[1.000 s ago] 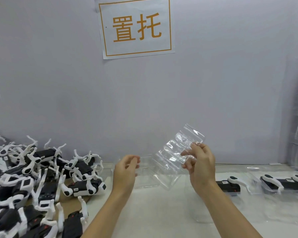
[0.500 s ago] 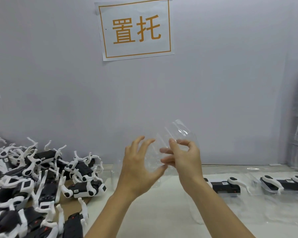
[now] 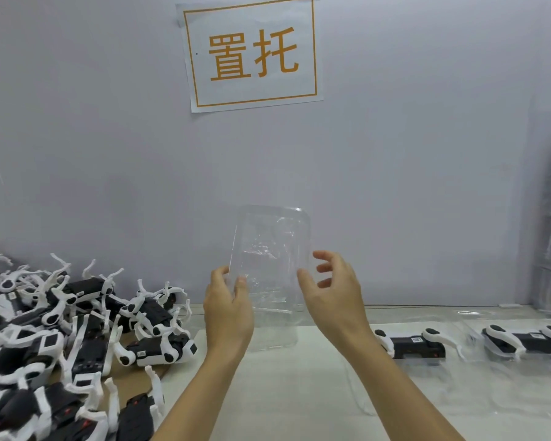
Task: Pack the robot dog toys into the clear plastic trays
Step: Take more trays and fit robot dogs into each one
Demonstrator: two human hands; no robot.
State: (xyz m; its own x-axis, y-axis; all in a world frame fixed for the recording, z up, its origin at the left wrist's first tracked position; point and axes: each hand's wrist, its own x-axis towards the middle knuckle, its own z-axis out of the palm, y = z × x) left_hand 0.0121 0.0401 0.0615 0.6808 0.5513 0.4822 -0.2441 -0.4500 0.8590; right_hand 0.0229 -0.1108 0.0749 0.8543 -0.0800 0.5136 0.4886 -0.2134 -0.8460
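Grey-walled worktop (image 3: 299, 393): my left hand (image 3: 228, 308) is pinching an empty clear tray (image 3: 269, 262) upright, right hand (image 3: 333, 292) fingers spread beside it. Two packed trays (image 3: 465, 342) right; toy pile (image 3: 61, 338) is awaiting packing.

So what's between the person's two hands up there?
In the head view, a clear plastic tray stands upright between the left hand and right hand; the left grips its edge.

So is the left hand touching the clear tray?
Touching. The head view shows the left hand pinching the tray by its lower left edge.
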